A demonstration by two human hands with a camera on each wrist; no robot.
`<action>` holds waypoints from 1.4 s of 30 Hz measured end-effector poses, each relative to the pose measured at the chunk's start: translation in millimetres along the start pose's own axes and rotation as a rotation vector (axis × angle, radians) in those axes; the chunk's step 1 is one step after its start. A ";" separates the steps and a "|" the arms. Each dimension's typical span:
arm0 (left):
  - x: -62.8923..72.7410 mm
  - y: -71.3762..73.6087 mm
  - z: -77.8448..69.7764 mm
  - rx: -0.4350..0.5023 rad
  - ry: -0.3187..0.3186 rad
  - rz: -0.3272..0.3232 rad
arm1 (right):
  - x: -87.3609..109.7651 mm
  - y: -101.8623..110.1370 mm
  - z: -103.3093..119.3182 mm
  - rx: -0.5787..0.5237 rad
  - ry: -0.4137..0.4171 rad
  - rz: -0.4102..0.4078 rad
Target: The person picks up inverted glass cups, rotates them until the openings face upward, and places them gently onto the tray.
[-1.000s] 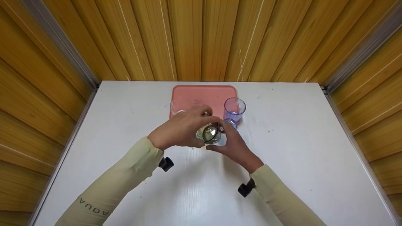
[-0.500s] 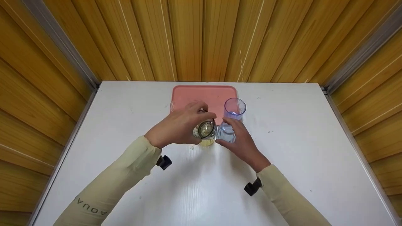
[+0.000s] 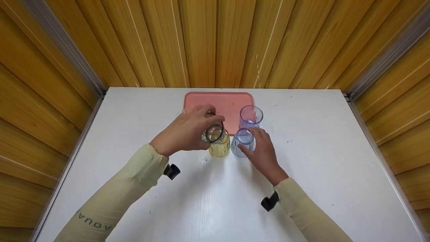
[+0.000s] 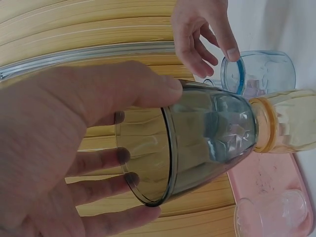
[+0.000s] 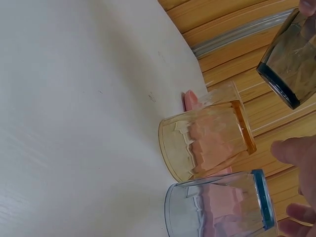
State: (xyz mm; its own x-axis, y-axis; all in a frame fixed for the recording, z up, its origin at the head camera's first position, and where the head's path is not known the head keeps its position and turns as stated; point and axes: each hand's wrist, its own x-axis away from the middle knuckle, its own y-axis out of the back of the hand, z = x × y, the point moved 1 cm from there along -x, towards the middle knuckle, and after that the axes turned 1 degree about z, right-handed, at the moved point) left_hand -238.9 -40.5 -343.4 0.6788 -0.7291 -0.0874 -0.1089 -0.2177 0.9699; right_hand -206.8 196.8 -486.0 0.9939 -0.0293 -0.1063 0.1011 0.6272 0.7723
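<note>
My left hand (image 3: 186, 131) holds a smoky grey drinking glass (image 4: 212, 133) near its rim, thumb on one side and fingers on the other. The rim faces up and the base hangs close over an upside-down yellow glass (image 3: 220, 148). Beside the yellow glass, a light blue glass (image 3: 240, 149) also stands upside down on the table. My right hand (image 3: 263, 151) is at the blue glass, thumb and fingers apart around its upturned base (image 5: 264, 200). In the left wrist view, the right hand's fingers (image 4: 197, 59) are loosely bent, just above that base.
A pink tray (image 3: 201, 97) lies at the back of the white table (image 3: 302, 151). An upright purple glass (image 3: 251, 116) is at its right front corner. A clear glass (image 4: 271, 215) by the tray is mostly hidden behind the left hand in the head view. Wood-panelled walls (image 3: 215, 43) enclose the table.
My left hand has shifted left and away with the grey glass, uncovering the yellow one. My right hand has left the grey glass and moved right to the blue glass.
</note>
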 end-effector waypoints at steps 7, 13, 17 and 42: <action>0.0 2.1 4.7 -0.045 0.000 -0.034 | -0.7 -4.1 0.0 -0.006 -0.086 0.011; -0.4 4.8 7.8 -0.027 0.010 -0.047 | -3.3 -7.8 1.3 -0.013 -0.144 0.028; -1.4 7.3 10.3 -0.024 0.017 -0.061 | -5.2 -9.7 2.9 0.006 -0.184 0.039; -9.0 20.2 22.3 -0.045 0.031 -0.087 | -19.4 -17.1 -2.3 0.011 -0.234 0.081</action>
State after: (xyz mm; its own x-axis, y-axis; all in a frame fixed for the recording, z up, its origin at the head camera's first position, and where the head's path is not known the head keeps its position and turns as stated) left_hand -263.4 -52.9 -328.1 0.7063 -0.6883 -0.1655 -0.0162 -0.2494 0.9683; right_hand -227.9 188.4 -498.6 0.9819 -0.1590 0.1033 0.0195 0.6265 0.7792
